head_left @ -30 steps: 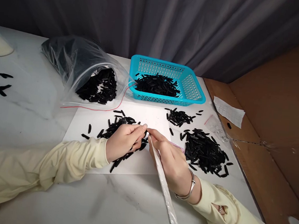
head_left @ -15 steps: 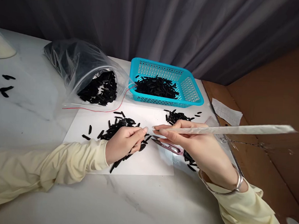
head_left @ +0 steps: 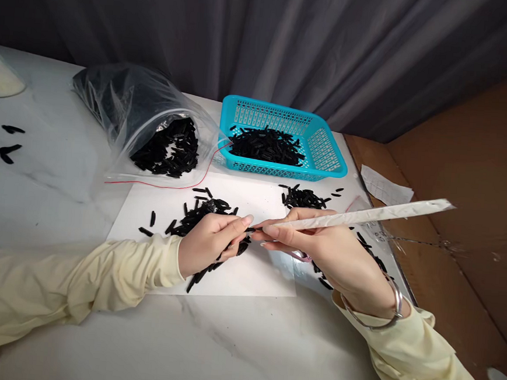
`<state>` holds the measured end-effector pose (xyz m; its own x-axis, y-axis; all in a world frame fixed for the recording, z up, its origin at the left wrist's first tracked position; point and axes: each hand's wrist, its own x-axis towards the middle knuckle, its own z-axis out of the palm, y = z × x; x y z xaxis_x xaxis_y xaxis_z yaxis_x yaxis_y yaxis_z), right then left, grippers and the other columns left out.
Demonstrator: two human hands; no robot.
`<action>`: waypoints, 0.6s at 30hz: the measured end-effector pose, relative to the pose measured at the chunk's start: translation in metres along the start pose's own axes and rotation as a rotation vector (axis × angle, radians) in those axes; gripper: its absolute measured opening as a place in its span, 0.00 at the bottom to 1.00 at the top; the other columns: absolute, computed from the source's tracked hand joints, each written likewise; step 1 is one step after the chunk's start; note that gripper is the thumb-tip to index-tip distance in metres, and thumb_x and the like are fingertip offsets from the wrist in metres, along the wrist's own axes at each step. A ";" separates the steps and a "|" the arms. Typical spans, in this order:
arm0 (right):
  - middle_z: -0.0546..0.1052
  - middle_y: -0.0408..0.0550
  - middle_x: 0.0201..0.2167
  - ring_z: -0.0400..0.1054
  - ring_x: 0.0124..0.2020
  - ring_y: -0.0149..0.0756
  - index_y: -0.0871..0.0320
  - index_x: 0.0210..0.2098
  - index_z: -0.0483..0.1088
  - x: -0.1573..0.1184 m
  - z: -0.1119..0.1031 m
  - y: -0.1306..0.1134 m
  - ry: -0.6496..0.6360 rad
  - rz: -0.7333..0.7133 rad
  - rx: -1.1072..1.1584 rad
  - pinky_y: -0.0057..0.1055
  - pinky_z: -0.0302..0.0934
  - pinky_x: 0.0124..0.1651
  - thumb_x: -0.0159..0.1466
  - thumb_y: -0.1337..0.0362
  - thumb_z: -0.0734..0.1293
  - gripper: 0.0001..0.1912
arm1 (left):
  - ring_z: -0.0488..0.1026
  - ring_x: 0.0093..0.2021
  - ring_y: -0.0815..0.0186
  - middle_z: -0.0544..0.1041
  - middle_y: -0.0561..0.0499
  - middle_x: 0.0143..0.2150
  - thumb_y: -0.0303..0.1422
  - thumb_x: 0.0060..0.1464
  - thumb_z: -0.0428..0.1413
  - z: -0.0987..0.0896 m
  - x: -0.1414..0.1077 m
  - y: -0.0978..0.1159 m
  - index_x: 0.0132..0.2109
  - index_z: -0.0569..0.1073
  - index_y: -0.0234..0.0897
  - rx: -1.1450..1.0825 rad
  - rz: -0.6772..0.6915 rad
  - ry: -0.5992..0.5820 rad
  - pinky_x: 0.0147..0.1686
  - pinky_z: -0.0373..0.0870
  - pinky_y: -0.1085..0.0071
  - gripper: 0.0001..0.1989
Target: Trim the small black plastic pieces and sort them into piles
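My left hand (head_left: 215, 237) is closed in a pinch over a pile of small black slivers (head_left: 201, 214) on a white sheet. What its fingertips hold is mostly hidden. Pinched in my right hand (head_left: 315, 241) is a long stick wrapped in white (head_left: 365, 214), slanting up to the right. A short dark piece (head_left: 254, 230) bridges the fingertips of both hands; whether it is the stick's tip or a separate sliver, I cannot tell. Pink-handled thread snips (head_left: 298, 256) lie mostly covered beneath my right hand.
Behind the hands stand a blue basket (head_left: 331, 171) holding black slivers and a clear zip bag (head_left: 121, 135) with more, its red edge curling over the white paper (head_left: 268, 282). Another pile (head_left: 303, 198) lies right of centre. A paper slip (head_left: 385, 186) rests at the right edge.
My right hand has shifted left and slightly down, bringing the stick to my left fingertips, and now covers more of the snips. My left hand stays almost still.
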<state>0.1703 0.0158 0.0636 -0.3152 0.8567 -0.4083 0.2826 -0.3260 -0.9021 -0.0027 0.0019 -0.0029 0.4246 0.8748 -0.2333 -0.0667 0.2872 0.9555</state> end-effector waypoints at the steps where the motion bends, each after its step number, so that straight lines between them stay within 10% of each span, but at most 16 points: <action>1: 0.79 0.46 0.31 0.74 0.32 0.33 0.61 0.25 0.69 0.000 0.000 0.000 0.000 -0.001 -0.005 0.25 0.66 0.32 0.55 0.61 0.69 0.09 | 0.50 0.12 0.79 0.56 0.61 0.10 0.39 0.58 0.45 0.000 0.000 0.000 0.20 0.56 0.36 -0.003 -0.004 -0.001 0.13 0.47 0.79 0.20; 18: 0.79 0.49 0.31 0.74 0.33 0.35 0.62 0.27 0.70 0.000 0.000 -0.002 -0.005 0.047 -0.005 0.25 0.65 0.30 0.53 0.60 0.70 0.10 | 0.50 0.12 0.78 0.55 0.61 0.10 0.40 0.58 0.45 0.000 0.000 0.001 0.20 0.55 0.36 0.029 -0.008 0.001 0.14 0.47 0.79 0.20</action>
<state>0.1700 0.0169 0.0652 -0.3057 0.8386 -0.4508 0.3016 -0.3638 -0.8813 -0.0023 0.0022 -0.0020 0.4238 0.8731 -0.2410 -0.0368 0.2824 0.9586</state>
